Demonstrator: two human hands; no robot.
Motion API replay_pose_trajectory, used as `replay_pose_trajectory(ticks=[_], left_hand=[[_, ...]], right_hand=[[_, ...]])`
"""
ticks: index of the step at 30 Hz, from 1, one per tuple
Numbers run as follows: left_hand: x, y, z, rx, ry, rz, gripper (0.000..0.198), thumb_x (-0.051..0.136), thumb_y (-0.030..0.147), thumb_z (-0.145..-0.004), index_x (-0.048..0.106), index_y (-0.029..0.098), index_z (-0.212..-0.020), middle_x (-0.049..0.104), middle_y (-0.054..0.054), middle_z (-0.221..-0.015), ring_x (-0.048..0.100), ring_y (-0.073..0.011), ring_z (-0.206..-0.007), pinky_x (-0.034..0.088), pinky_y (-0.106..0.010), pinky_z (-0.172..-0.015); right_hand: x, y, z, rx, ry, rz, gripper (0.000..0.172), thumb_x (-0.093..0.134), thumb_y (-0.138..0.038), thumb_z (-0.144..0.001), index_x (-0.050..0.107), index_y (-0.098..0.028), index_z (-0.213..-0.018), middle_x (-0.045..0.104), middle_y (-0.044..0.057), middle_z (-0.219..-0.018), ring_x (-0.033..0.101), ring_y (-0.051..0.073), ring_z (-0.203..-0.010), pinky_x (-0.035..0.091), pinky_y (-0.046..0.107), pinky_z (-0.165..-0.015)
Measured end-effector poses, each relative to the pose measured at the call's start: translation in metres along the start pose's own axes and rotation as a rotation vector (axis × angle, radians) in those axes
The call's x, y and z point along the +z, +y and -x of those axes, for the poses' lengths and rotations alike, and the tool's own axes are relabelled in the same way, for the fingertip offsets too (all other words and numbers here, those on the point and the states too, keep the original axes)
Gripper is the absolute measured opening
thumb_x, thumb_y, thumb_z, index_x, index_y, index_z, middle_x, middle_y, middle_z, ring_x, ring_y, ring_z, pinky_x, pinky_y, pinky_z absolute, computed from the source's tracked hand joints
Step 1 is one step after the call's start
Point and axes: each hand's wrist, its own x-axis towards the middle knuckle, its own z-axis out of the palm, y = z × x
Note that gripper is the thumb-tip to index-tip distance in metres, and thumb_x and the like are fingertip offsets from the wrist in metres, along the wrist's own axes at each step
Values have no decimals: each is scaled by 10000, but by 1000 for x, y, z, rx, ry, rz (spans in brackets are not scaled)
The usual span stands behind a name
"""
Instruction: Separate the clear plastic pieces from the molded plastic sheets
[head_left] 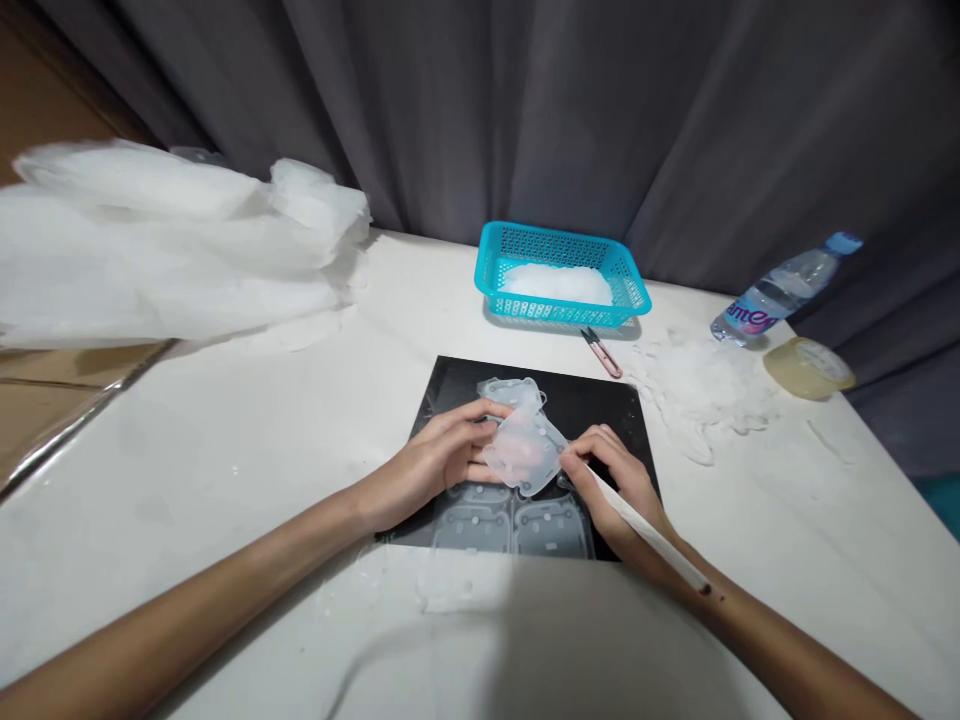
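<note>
My left hand [466, 440] is closed on a thin, translucent white plastic piece [529, 455] with a wavy outline, held above a black mat [615, 405]. My right hand [619, 480] pinches a long, slim white strip [649, 535] at the right edge of that piece. The strip runs back along my right wrist and ends in a dark spot; whether it is a tool or a loose strip I cannot tell. On the mat under my hands lies a clear sheet with several rounded moulded shapes [474, 528], partly hidden.
A blue basket [491, 290] holding white pieces stands behind the mat, with pink thread snips [602, 354] in front. To the right are white scraps [712, 390], a tape roll [808, 368] and a tilted-looking water bottle [784, 290]. Stacked white sheets [165, 250] lie at left.
</note>
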Motion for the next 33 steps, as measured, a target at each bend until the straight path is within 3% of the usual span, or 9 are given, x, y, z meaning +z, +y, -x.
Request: replay_pose_trajectory(ticks=[12,33], left_hand=[[-1,0,2,-40,-38,-10,321,554,139,-952,600,134,-1269,793,-142,-1112,769,-255,-1060,591,-408,-1013],[2,-2,5,-9,-59,7,266,599,216,-965,614,170,-1227,788,-133,-1143,764,-247,-1041,554,-458,-1044]], right_hand=[[0,-1,0,49,39,14,183,536,-228,-1031,564,-225,-850,554,3,-807,506,182,-801,397,336,-781],[-1,-2,1,-7,31,32,111,554,-217,-1008,603,-218,-909,575,12,-808,528,188,-795,416,337,-752]])
